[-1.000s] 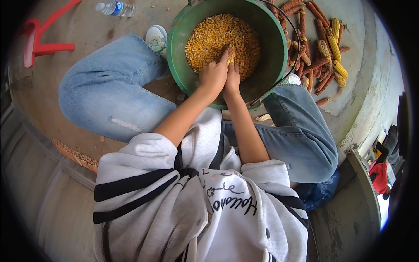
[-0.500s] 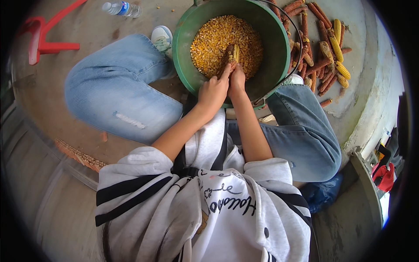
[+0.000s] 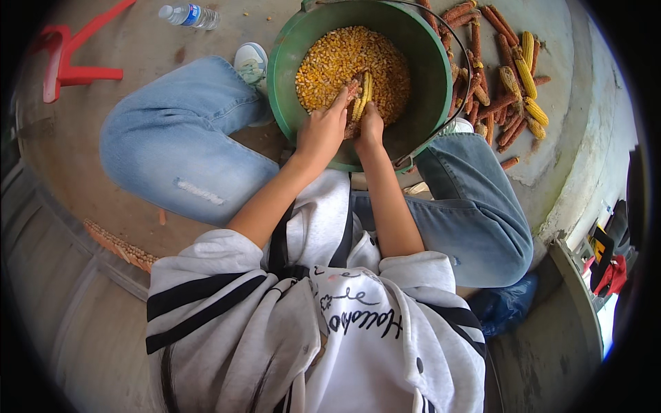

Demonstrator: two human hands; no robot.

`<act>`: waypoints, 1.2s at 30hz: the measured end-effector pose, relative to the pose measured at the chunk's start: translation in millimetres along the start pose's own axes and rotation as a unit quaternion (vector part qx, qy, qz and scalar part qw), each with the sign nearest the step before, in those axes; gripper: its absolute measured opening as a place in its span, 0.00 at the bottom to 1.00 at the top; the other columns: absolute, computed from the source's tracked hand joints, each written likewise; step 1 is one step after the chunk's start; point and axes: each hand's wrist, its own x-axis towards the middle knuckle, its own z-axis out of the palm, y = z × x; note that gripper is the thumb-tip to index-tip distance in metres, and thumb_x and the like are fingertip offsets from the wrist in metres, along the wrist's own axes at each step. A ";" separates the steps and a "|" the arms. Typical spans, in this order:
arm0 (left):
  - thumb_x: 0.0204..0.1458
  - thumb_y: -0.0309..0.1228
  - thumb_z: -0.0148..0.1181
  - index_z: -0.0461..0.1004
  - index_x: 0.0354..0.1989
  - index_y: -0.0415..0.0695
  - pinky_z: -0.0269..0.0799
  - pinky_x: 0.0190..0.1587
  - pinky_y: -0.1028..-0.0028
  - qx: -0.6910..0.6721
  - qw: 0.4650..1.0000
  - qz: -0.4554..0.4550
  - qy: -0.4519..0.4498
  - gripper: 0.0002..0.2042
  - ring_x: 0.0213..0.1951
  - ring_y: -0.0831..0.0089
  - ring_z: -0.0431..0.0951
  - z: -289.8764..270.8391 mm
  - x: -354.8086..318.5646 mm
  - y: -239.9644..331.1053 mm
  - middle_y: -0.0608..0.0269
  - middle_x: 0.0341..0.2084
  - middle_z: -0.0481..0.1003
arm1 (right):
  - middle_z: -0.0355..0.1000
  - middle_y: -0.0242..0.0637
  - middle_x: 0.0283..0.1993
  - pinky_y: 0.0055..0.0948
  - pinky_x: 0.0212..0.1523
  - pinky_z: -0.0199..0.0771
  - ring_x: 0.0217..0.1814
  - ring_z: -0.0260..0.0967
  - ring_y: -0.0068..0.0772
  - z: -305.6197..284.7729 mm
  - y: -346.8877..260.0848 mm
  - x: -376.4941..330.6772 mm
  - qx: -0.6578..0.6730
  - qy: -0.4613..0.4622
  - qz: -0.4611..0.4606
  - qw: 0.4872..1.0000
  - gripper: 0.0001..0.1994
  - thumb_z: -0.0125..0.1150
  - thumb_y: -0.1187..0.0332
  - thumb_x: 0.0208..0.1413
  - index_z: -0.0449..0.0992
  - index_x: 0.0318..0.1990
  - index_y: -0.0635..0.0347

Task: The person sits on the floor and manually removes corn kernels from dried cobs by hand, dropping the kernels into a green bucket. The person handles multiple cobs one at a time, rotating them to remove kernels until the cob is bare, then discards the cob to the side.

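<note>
Over the green bucket my two hands meet, both closed. My left hand grips a reddish, stripped corn cob, part of it hidden by the fingers. In my right hand is a partly shelled ear of corn with yellow kernels, tilted and pressed against the cob. Loose corn kernels cover the bucket's bottom below them. The bucket stands between my legs, its thin wire handle hanging over the right side.
Stripped cobs and several yellow ears lie heaped on the floor right of the bucket. A water bottle lies at the far left, near a red plastic stool. Along the left edge is another cob. A blue plastic bag sits behind my right knee.
My hands have spread slightly apart, the left moving left and down. More of the yellow ear shows between them. The whole view has shifted a little.
</note>
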 end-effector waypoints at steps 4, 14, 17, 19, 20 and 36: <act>0.51 0.31 0.48 0.62 0.55 0.46 0.70 0.30 0.56 0.029 0.999 0.017 -0.029 0.20 0.25 0.48 0.74 24.3 -9.4 -4.3 0.42 0.19 0.72 | 0.63 0.41 0.51 0.33 0.52 0.62 0.51 0.62 0.34 -3.6 1.3 -2.1 -0.044 0.002 -0.015 0.999 0.19 0.28 0.64 0.60 0.59 0.55 0.61; 0.50 0.28 0.47 0.60 0.58 0.52 0.72 0.28 0.58 0.007 0.998 0.042 -0.045 0.23 0.22 0.53 0.75 41.0 13.8 -17.0 0.50 0.18 0.73 | 0.61 0.42 0.53 0.33 0.54 0.60 0.54 0.60 0.34 -6.9 4.4 1.7 -0.076 0.008 -0.027 0.997 0.20 0.29 0.65 0.59 0.57 0.57 0.62; 0.50 0.29 0.48 0.62 0.56 0.48 0.71 0.29 0.58 0.048 0.996 0.020 -0.066 0.22 0.24 0.54 0.75 39.1 15.4 -20.6 0.46 0.20 0.73 | 0.62 0.41 0.52 0.33 0.53 0.61 0.52 0.62 0.34 -6.6 3.9 2.0 -0.065 0.004 -0.037 0.997 0.20 0.30 0.64 0.60 0.58 0.56 0.62; 0.50 0.29 0.48 0.63 0.55 0.47 0.71 0.30 0.58 0.060 0.996 0.000 -0.061 0.20 0.24 0.52 0.75 36.7 24.3 -23.3 0.45 0.20 0.73 | 0.64 0.41 0.51 0.33 0.52 0.62 0.51 0.63 0.34 -1.9 2.0 -0.7 -0.050 0.004 -0.022 0.998 0.20 0.29 0.63 0.60 0.59 0.55 0.62; 0.51 0.29 0.47 0.64 0.54 0.47 0.70 0.30 0.57 0.036 0.999 0.000 -0.033 0.20 0.25 0.51 0.75 35.1 30.7 -25.9 0.45 0.21 0.73 | 0.65 0.41 0.50 0.35 0.51 0.63 0.49 0.64 0.35 3.1 -2.6 -3.6 -0.029 0.000 -0.008 1.000 0.20 0.29 0.62 0.61 0.60 0.54 0.61; 0.52 0.30 0.48 0.64 0.53 0.46 0.68 0.35 0.57 -0.044 0.991 -0.023 -0.120 0.18 0.31 0.48 0.73 -19.2 -14.5 9.7 0.43 0.27 0.73 | 0.67 0.39 0.40 0.35 0.43 0.66 0.40 0.66 0.34 0.9 -5.3 -7.7 0.028 0.012 0.034 0.999 0.17 0.34 0.59 0.61 0.64 0.45 0.60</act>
